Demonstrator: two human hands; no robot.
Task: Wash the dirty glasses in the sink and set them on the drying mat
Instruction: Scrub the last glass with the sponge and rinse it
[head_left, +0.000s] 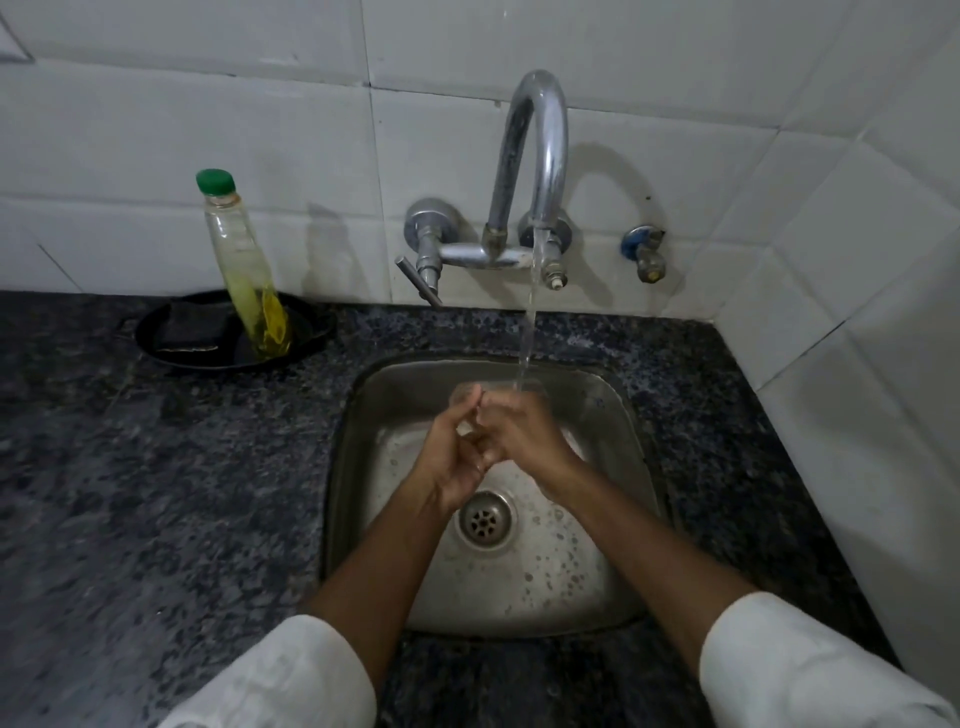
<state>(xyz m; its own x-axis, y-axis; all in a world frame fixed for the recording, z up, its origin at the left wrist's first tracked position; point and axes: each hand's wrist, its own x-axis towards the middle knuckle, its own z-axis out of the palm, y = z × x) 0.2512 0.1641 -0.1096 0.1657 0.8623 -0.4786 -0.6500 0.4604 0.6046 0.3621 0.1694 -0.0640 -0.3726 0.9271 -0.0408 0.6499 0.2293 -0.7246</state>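
Observation:
Over the steel sink (347, 467), my left hand (449, 462) and my right hand (527, 434) meet under the running water (528, 332). Between them is a clear glass (467, 396), faint and mostly hidden by my fingers. Both hands curl round it. The stream falls from the curved chrome tap (540, 156) onto the far end of the glass, by my right hand's fingers. Soapy bubbles lie on the sink floor around the drain (484, 519). No drying mat is in view.
A clear bottle of yellowish dish soap with a green cap (240, 260) stands in a black dish (311, 338) with a dark scrub pad (192, 325) on the speckled dark counter (156, 493) at the left. White tiled walls close the back and right.

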